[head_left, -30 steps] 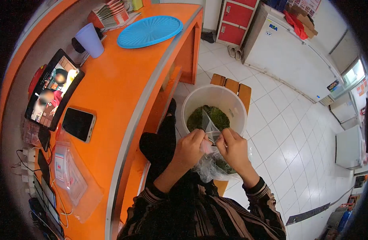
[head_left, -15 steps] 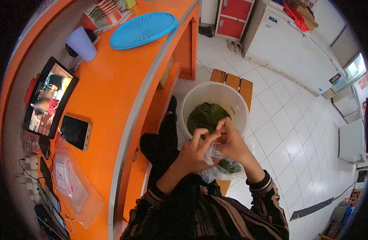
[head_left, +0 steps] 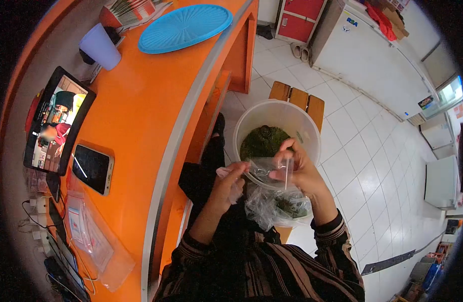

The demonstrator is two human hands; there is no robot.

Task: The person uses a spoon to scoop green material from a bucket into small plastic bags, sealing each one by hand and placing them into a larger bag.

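Note:
A small clear plastic bag (head_left: pixel 263 168) is stretched between my two hands, above the near rim of a white tub. My left hand (head_left: pixel 225 189) pinches one end, with crumpled thin plastic (head_left: pixel 235 193) also bunched in its palm. At the other end, the fingers of my right hand (head_left: pixel 303 173) are bent round the bag's edge. Inside the tub (head_left: pixel 308 118) lies a finely chopped green herb (head_left: pixel 256 143) with a dark round lump at its far side. Just below my hands, loose clear plastic bags (head_left: pixel 264 206) lie over a pale container with more green matter (head_left: pixel 289 204).
The tub stands on a slatted wooden bench (head_left: pixel 297 98). To the left runs an orange counter (head_left: pixel 136 105) with a blue lid (head_left: pixel 186 29), a lilac cup (head_left: pixel 100 50), a phone (head_left: pixel 92 168) and a lit tablet (head_left: pixel 60 121). A white chest freezer (head_left: pixel 367 60) stands at the back right.
My hands have moved apart, the left one leftward, and the clear bag is now drawn out between them. The pile of bags below is more exposed. The view has shifted slightly.

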